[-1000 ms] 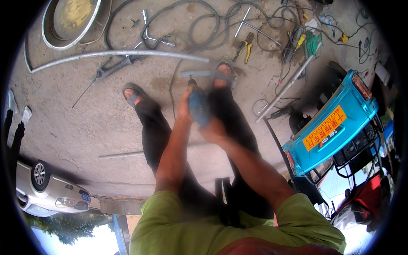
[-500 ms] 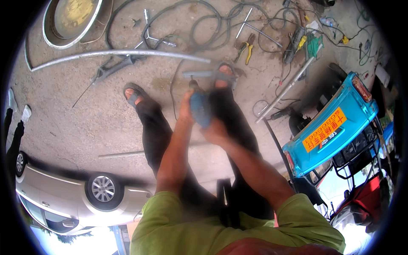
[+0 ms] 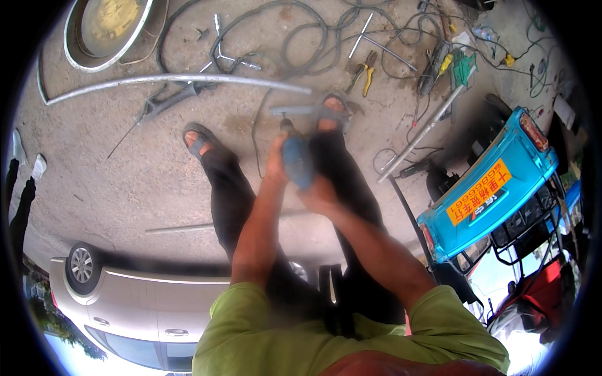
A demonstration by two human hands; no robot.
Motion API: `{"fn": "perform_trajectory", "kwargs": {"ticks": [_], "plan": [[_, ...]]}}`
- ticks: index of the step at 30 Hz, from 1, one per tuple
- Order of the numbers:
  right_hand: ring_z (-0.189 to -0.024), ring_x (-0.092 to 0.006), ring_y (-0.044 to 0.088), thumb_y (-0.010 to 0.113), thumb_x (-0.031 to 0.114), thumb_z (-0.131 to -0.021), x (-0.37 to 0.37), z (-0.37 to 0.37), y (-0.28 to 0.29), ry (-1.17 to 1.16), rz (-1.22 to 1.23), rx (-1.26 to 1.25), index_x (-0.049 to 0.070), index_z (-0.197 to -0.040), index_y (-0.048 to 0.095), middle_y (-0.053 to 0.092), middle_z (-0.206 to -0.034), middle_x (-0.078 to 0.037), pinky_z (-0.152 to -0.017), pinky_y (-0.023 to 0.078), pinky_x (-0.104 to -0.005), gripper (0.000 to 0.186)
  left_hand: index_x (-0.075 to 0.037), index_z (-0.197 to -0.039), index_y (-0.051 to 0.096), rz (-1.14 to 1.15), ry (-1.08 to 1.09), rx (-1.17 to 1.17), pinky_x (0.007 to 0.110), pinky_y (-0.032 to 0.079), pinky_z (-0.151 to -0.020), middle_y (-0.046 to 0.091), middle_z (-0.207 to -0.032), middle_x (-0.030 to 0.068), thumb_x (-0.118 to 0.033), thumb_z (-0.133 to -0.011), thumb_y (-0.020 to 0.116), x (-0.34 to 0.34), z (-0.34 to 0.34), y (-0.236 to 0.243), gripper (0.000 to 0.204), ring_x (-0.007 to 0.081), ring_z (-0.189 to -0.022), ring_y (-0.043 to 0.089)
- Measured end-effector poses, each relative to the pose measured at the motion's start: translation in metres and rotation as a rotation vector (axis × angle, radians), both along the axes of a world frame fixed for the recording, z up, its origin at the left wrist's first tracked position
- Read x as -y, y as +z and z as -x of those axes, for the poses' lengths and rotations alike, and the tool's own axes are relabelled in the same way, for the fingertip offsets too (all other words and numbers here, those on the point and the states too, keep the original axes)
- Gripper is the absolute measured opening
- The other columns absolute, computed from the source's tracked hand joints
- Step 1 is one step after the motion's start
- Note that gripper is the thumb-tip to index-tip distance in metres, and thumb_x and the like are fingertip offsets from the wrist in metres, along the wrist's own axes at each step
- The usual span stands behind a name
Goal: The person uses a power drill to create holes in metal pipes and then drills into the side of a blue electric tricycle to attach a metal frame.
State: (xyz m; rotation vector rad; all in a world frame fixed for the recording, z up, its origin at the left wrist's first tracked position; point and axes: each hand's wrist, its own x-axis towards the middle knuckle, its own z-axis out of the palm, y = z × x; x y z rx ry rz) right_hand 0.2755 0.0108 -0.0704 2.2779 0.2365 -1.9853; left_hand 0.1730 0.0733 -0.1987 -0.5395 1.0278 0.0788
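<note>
Between my legs I hold a blue power drill [image 3: 297, 164], its front end pointing away from me. My left hand [image 3: 276, 156] is wrapped round the drill's left side near the front. At its rear end my right hand [image 3: 318, 195] is closed, the fingers partly hidden and blurred. The drill's tip meets a short grey metal bar [image 3: 290, 111] lying crosswise on the ground. My right sandalled foot [image 3: 331, 113] stands at the bar's right end. Beyond the bar lies a long, silvery metal tube [image 3: 182, 78].
A grey holder with a thin rod [image 3: 150, 111], a three-armed wrench [image 3: 219, 50], yellow-handled pliers [image 3: 368, 74] and looped cables [image 3: 285, 44] lie around. At right stand a metal pole [image 3: 420, 135] and a turquoise vehicle [image 3: 533, 156]. A silver car [image 3: 138, 294] is behind at left.
The silver car has moved to the right, partly behind my body. My hands and the drill stay nearly in place, with only a slight shift.
</note>
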Motion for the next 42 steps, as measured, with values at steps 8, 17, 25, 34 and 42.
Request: {"fn": "perform_trajectory", "kwargs": {"ticks": [8,17,25,34,42], "plan": [[-0.104,-0.0430,0.068,0.074,0.025,-0.077,0.004,0.002,-0.002,-0.002,-0.035,0.014,-0.002,-0.113,0.064,0.070,-0.106,-0.028,-0.090,0.055,-0.0478,0.046,-0.005,-0.108,0.064,0.016,-0.020,-0.012,0.045,0.060,-0.065,0.069,-0.090,0.0139,-0.050,-0.092,0.058,0.003,0.002,-0.004,0.048,0.0323,-0.073,0.069],[-0.104,-0.0433,0.067,0.073,0.025,-0.078,0.000,-0.001,0.000,-0.024,-0.006,-0.011,-0.002,-0.113,0.063,0.071,-0.107,-0.027,-0.090,0.055,-0.0478,0.046,-0.004,-0.110,0.064,-0.023,-0.010,-0.014,0.045,0.060,-0.067,0.069,-0.090,0.0163,-0.051,-0.093,0.059,0.010,0.006,-0.011,0.051,0.0326,-0.075,0.070],[-0.105,-0.0428,0.068,0.074,0.025,-0.078,-0.003,-0.002,0.002,-0.027,0.007,-0.007,-0.002,-0.111,0.064,0.071,-0.107,-0.027,-0.090,0.055,-0.0475,0.044,-0.004,-0.110,0.064,-0.009,-0.020,-0.013,0.045,0.060,-0.067,0.070,-0.089,0.0159,-0.051,-0.093,0.057,0.008,0.005,-0.010,0.050,0.0326,-0.074,0.070],[-0.104,-0.0430,0.068,0.074,0.027,-0.078,-0.001,0.001,0.000,-0.001,0.029,-0.011,-0.002,-0.114,0.062,0.071,-0.106,-0.027,-0.091,0.055,-0.0475,0.048,-0.005,-0.109,0.064,0.019,-0.009,0.008,0.045,0.060,-0.066,0.069,-0.089,0.0160,-0.052,-0.093,0.058,0.008,0.008,-0.012,0.051,0.0331,-0.075,0.070],[-0.105,-0.0426,0.068,0.074,0.026,-0.078,0.001,0.003,-0.002,-0.007,-0.002,-0.008,-0.002,-0.114,0.063,0.071,-0.106,-0.028,-0.091,0.055,-0.0472,0.047,-0.005,-0.110,0.063,-0.008,-0.006,0.003,0.046,0.061,-0.067,0.070,-0.090,0.0159,-0.050,-0.093,0.058,0.007,0.007,-0.010,0.048,0.0338,-0.075,0.070]]}}
